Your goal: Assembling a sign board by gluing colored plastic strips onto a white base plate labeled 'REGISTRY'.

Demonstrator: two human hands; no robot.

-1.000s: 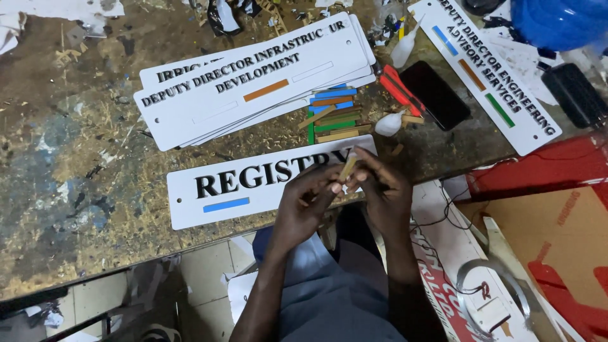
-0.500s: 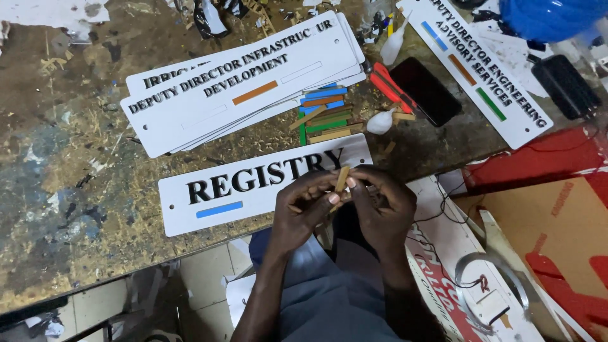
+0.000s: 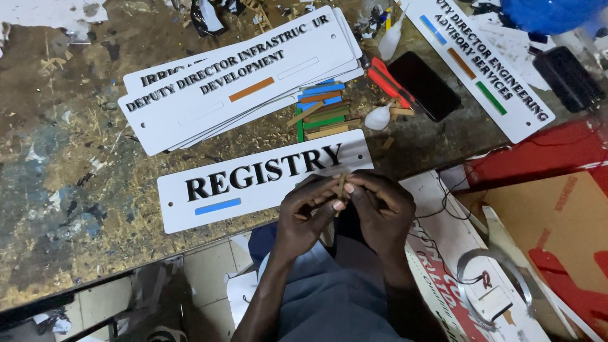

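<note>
a: hands drifted a bit lower off the white sign (image 3: 263, 180) since a second ago, wooden strip (image 3: 341, 187) now stands nearly upright.

b: yep. left hand (image 3: 306, 218) and right hand (image 3: 379, 212) both have fingers pinched on that strip, just past the desk (image 3: 69, 190) edge, over the lap.

a: coloured strips (image 3: 322, 113) sit between the sign and the sign stack (image 3: 237, 79), red cutter (image 3: 389, 82) near them.

Sign-making workshop, scarred paint-stained workbench (image 3: 69, 190), stacked white nameplates (image 3: 240, 82), coloured strips (image 3: 320, 111), glue bottles (image 3: 389, 41)
</note>
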